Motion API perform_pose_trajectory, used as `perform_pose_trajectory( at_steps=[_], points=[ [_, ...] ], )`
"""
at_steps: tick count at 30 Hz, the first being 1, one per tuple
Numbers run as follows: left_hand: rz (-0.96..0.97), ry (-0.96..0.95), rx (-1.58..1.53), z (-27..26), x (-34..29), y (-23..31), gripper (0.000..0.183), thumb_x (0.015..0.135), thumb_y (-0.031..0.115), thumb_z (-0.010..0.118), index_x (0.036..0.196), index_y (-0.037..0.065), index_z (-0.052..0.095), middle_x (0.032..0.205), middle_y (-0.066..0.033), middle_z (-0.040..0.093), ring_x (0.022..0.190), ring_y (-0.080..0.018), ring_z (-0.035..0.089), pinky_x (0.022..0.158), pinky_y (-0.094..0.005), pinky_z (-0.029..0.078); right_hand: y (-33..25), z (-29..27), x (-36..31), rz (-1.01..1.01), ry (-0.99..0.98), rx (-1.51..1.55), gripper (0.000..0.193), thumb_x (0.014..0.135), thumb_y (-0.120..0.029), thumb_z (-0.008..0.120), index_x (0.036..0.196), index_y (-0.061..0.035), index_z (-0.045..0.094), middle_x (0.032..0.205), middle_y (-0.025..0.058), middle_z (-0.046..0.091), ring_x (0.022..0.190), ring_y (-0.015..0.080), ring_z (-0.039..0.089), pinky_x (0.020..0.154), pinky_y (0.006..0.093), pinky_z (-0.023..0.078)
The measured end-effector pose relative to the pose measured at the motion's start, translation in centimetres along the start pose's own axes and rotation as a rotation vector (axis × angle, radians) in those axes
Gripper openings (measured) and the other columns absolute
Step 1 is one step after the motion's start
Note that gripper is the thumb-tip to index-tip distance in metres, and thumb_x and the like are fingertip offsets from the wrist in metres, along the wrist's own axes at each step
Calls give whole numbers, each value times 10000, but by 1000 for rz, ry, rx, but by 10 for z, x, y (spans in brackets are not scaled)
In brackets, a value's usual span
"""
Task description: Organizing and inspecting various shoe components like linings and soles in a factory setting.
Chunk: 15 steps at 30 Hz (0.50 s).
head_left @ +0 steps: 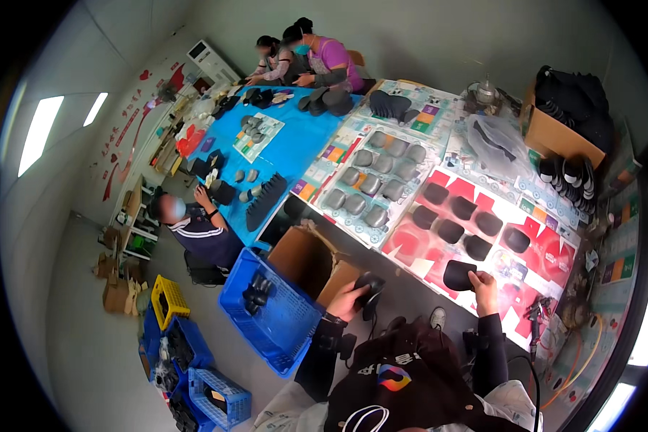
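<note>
My left hand [349, 299] grips a black shoe upper [369, 286] just above an open cardboard box [306, 261]. My right hand [484, 285] rests on another black shoe upper [459, 275] lying at the near edge of the red sheet [547, 248] on the table. Several more black uppers [475, 216] lie in rows on that red sheet. Further left, grey uppers [374, 183] lie in rows on a pale printed sheet.
A blue crate [281, 320] with a few black pieces stands on the floor beside the box. More blue and yellow crates [169, 302] stand at left. A seated person [198, 227] works at the blue-covered table [295, 144]; two others sit at its far end. A cardboard box [561, 137] of black pieces stands at right.
</note>
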<state>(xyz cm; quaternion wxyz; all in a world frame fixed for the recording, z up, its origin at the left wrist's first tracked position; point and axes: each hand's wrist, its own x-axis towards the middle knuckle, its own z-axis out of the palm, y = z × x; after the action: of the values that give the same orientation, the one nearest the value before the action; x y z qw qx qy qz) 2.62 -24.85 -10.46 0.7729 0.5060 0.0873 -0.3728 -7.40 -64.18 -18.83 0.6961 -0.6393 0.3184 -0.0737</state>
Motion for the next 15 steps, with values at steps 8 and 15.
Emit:
perform_pose_trajectory(
  at_steps=[8,15],
  points=[
    [33,-31,-1,15,2,3,334,996,91,574,1314,-11,572,1205,-84,667,1089,-182,630,982,-325,473,-5,39,3,-50,-108,119,190,920,-145,708,893,42,683,750,34,651,649,99,580,600,258,466],
    [27,9,-30,-5,-9,2,331,996,91,567,1314,-2,570,1197,-91,669,1093,-194,630,980,-334,477,-20,53,-7,-5,-200,118,175,947,-135,684,941,39,671,828,38,671,735,111,648,697,255,535]
  ],
)
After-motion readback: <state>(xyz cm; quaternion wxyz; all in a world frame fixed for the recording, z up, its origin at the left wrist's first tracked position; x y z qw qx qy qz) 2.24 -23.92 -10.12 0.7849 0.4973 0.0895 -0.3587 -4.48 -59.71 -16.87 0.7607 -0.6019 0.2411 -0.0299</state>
